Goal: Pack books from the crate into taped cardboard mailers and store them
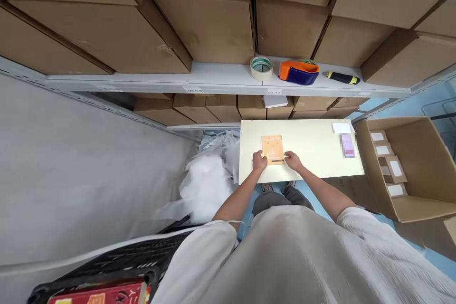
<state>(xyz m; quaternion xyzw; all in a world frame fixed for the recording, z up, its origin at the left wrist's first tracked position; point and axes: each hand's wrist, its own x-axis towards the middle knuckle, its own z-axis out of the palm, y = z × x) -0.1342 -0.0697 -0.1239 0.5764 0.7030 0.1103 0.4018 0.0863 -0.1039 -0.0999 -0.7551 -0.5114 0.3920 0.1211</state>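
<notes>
An orange booklet (272, 146) with pale printing and a dark strip near its lower right corner lies on a cream-coloured board (309, 147). My left hand (260, 161) is closed at its lower left edge, thumb on the cover. At the opposite edge, my right hand (293, 160) has its fingers pinched together at the lower right side. Whether the booklet is raised slightly off the board cannot be made out. Toward the board's right end are a white label (341, 128) and a blurred purple item (347, 145).
Above the board, a shelf (221, 80) bears cardboard boxes (210, 23), a tape roll (261, 68), an orange-and-blue tape dispenser (299, 72) and a utility knife (342, 77). An open carton (423, 166) stands right; white plastic bags (206, 180) left; a black crate (142, 256) lower left.
</notes>
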